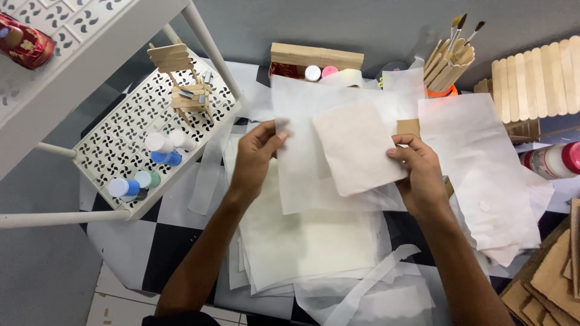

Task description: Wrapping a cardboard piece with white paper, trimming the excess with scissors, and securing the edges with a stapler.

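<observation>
My left hand [257, 158] pinches the left edge of a thin white translucent sheet [299, 157] lifted above the table. With my right hand [420, 175] I hold a smaller off-white square piece [356, 145] by its right edge, and it lies over the white sheet. Below both hands rests a stack of cream and white paper sheets [308, 241] on a black-and-white checkered tabletop [166, 241]. Loose paper strips [368, 284] trail near the front edge.
A white patterned rack shelf [130, 130] at the left carries small paint bottles [160, 151] and a craft-stick chair [184, 84]. At the back stand a wooden box [314, 60] and a stick holder with brushes [450, 57]. Cardboard pieces [553, 278] lie at right, a bottle [553, 160] beside them.
</observation>
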